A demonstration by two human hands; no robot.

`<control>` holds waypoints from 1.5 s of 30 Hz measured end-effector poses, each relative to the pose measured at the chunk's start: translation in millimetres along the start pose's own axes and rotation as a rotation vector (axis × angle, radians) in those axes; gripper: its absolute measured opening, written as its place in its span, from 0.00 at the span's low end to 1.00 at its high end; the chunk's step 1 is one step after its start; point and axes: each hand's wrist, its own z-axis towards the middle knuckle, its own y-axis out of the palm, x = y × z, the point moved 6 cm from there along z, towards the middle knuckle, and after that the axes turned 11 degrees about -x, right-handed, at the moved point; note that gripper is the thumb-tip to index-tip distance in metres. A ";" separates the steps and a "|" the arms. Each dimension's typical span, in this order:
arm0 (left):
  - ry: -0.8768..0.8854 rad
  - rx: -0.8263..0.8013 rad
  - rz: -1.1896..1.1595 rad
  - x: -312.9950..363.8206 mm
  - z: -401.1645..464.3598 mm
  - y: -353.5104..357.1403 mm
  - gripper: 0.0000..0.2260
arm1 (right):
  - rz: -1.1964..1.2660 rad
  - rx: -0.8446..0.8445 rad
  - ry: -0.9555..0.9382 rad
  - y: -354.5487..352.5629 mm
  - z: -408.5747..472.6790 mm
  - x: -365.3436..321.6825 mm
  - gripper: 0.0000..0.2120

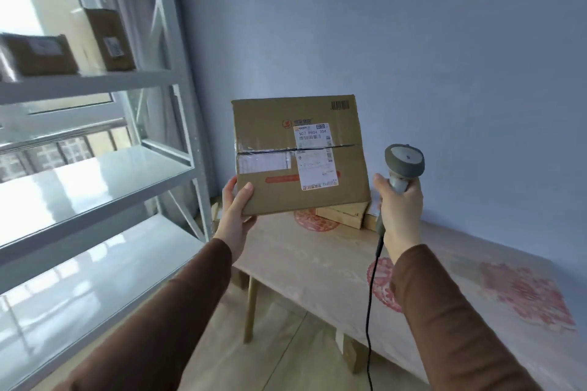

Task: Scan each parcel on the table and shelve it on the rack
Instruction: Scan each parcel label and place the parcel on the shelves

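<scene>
My left hand (235, 211) grips the lower left corner of a brown cardboard parcel (273, 197), held up in the air with its white shipping label (314, 157) facing me. To the parcel's right, my right hand (401, 211) holds a grey barcode scanner (404, 165) by its handle, head upright beside the box; its black cable (368, 311) hangs down. The white metal rack (95, 178) stands at the left. Two parcels, one flat (38, 54) and one upright (108, 38), sit on its upper shelf.
A wooden table (317, 260) with red paper-cut patterns runs along the blue wall at the right. Another flat cardboard parcel (341, 214) lies on its far end, partly hidden behind the held box. The rack's two lower shelves are glossy white.
</scene>
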 end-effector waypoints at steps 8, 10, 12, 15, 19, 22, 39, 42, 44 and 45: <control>0.053 0.309 0.024 97.5 -160.1 -224.1 0.33 | 0.233 -0.320 0.191 227.4 -129.1 21.6 0.13; 0.049 0.363 0.031 116.3 -196.6 -267.2 0.34 | 0.291 -0.400 0.249 275.9 -163.7 29.0 0.11; 0.055 0.423 0.033 135.3 -235.4 -315.2 0.33 | 0.311 -0.478 0.314 330.3 -204.8 33.4 0.12; 0.051 0.492 0.035 160.5 -282.8 -377.1 0.30 | 0.321 -0.567 0.372 404.4 -256.4 34.4 0.16; 0.036 0.587 0.039 189.9 -327.3 -448.8 0.32 | 0.312 -0.690 0.417 493.6 -304.9 33.8 0.12; 0.008 0.640 0.033 200.2 -350.4 -503.2 0.33 | 0.304 -0.788 0.436 557.4 -332.3 40.9 0.09; -0.050 1.124 0.086 277.7 -415.2 -765.3 0.18 | 0.251 -1.156 0.472 900.8 -439.8 97.7 0.12; -0.044 1.165 0.093 290.6 -427.6 -803.9 0.15 | 0.218 -1.192 0.479 939.9 -465.3 102.1 0.09; -0.051 1.178 0.094 296.8 -433.2 -828.8 0.13 | 0.198 -1.199 0.493 963.6 -480.7 105.1 0.11; -0.052 1.181 0.088 298.8 -435.4 -841.4 0.11 | 0.190 -1.200 0.498 975.3 -487.8 106.6 0.11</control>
